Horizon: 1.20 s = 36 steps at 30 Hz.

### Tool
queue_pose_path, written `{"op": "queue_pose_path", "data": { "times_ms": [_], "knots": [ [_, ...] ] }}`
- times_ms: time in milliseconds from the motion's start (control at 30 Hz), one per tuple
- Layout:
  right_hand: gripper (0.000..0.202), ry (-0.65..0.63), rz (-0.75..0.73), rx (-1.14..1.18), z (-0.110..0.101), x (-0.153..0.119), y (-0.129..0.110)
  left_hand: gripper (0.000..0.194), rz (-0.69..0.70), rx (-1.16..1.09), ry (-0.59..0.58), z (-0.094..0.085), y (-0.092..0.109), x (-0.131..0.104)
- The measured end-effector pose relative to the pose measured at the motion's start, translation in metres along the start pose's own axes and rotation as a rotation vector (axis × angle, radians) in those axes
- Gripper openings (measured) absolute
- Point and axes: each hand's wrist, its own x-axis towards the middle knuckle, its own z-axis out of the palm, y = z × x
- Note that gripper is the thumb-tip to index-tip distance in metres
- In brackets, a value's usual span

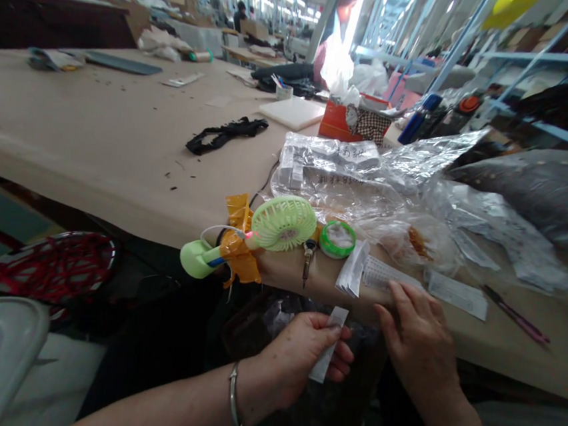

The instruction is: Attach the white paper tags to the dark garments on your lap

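Observation:
In front of the table edge, my left hand (308, 349) pinches a narrow white label strip (322, 361) between thumb and fingers. My right hand (416, 326) rests at the table's front edge, fingertips on the end of a printed white label (388, 275), with its thumb apart from the fingers. Left of that label stands a small stack of folded white labels (354, 268), a corner over the edge. Another printed label (458, 295) lies flat to the right of my right hand. Purple-handled thread snips or tweezers (515, 314) lie farther right.
A green handheld fan (284, 223) is taped at the edge with orange tape (244, 259). Near it are a soldering-iron-like tool (307, 263) and a round green container (338, 238). Clear plastic bags (341, 192) spread behind. A black fabric piece (226, 135) lies farther back.

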Motion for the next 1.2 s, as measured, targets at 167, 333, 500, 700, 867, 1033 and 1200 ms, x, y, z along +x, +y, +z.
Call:
{"op": "queue_pose_path", "data": {
  "times_ms": [167, 333, 500, 700, 867, 1033, 1200],
  "knots": [
    [0.024, -0.028, -0.026, -0.150, 0.008, -0.003, 0.006, 0.027, -0.007, 0.049, 0.000, -0.002, -0.005, 0.000],
    [0.017, 0.058, -0.082, -0.042, 0.010, -0.010, 0.013, 0.027, -0.070, 0.022, -0.022, 0.000, -0.003, -0.001],
    [0.019, 0.193, -0.051, 0.267, 0.001, -0.014, 0.008, 0.026, -0.146, -0.073, -0.121, -0.001, 0.003, -0.003],
    [0.022, 0.064, -0.185, 0.606, -0.009, -0.022, -0.037, 0.019, -0.112, -0.176, -0.215, 0.003, 0.005, -0.007],
    [0.019, -0.001, -0.236, 0.618, -0.003, -0.027, -0.048, 0.021, -0.122, -0.291, -0.216, 0.002, 0.002, -0.009],
    [0.022, -0.020, -0.261, 0.631, -0.003, -0.033, -0.047, 0.017, -0.084, -0.223, -0.203, 0.001, -0.002, -0.006],
    [0.040, 0.025, -0.139, 0.477, -0.006, -0.035, -0.011, 0.023, -0.130, -0.173, -0.161, 0.001, -0.001, -0.007]
  ]
}}
